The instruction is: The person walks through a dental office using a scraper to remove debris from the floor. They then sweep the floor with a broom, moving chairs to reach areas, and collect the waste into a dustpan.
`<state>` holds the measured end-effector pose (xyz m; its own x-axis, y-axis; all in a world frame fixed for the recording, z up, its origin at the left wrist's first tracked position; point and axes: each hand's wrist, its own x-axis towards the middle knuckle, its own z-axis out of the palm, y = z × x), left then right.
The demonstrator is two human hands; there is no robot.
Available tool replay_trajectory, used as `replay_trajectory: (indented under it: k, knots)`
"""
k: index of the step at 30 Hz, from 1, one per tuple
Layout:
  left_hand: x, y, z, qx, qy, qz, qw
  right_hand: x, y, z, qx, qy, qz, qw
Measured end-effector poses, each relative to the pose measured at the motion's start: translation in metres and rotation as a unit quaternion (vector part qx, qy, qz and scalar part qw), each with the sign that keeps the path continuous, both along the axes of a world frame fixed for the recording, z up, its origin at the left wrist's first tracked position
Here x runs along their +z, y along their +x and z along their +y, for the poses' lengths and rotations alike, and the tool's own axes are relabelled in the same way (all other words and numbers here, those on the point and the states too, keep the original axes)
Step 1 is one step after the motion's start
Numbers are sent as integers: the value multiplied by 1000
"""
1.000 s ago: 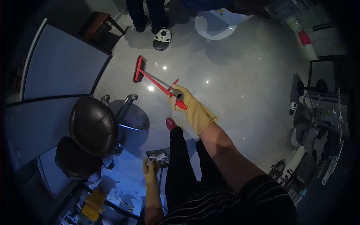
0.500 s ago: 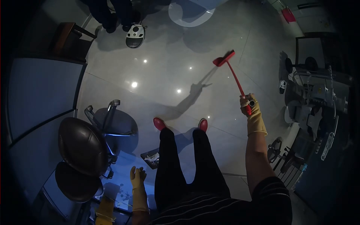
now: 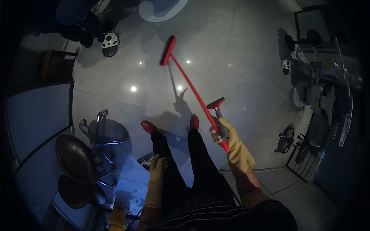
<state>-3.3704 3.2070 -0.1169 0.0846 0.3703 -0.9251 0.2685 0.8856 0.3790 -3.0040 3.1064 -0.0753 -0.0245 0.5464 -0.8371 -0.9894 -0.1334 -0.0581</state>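
Observation:
My right hand (image 3: 225, 134), in a yellow rubber glove, is closed around the lower end of a red long-handled brush (image 3: 190, 85). Its wide red head points away over the floor, with a dark strip along one side. The same hand also grips a small squeegee-like tool (image 3: 216, 104) with a grey handle and a red and dark head. Beside my left thigh hangs my left hand (image 3: 157, 165), also in a yellow glove. Its fingers are loosely extended and it holds nothing. A dark tray (image 3: 143, 159) with pale bits in it lies just beyond that hand, partly hidden.
A brown office chair (image 3: 77, 158) on a metal base stands at left beside panelled partitions (image 3: 38, 106). A person (image 3: 79, 23) is at upper left near a black-and-white scale-like object (image 3: 111, 44). Wheeled equipment (image 3: 322, 73) lines the right side. Spots of light reflect off the tiled floor (image 3: 231, 82).
My right hand has come left and nearer, swinging the brush head left across the floor. The small tool's head now shows clearly. My left hand has moved right, toward my thigh.

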Motion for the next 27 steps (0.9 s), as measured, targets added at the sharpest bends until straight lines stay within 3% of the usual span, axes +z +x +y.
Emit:
replay_trajectory:
  k: [1,5,9,11,12,13,15,18,22,24,25,27]
  knots:
    - [4,17,-3,-15,2,-10,1000,-16,14,7,-8,3,1,1000]
    - [18,50,-4,-58,-4,-24,998,-65,64,6,-155,115,209,959]
    - [2,50,-3,-85,-31,-19,996,-57,91,-60,-187,15,66,980]
    - [-8,54,-4,-123,-39,-47,991,-36,89,-65,-127,-178,-113,969]
    - [-9,58,-6,-109,-43,-37,992,-32,82,-58,-54,-298,-207,930]
    - [-3,74,-3,-116,-44,-67,990,-23,68,-53,-36,-299,-199,933]
    - [2,102,1,-117,-61,-122,984,-1,27,-53,104,-351,-347,863]
    - [0,144,9,-56,-136,-188,971,17,-56,-72,186,-317,-297,881]
    - [-71,152,10,51,-215,-202,954,35,-153,-46,293,-264,-202,896]
    - [-92,145,20,142,-172,-105,969,26,-178,-29,351,-253,-192,881]
    - [-101,130,21,151,-178,-101,967,19,-186,-19,322,-211,-180,905]
    - [-121,90,33,108,-47,-48,992,-13,-192,-7,298,-170,-166,924]
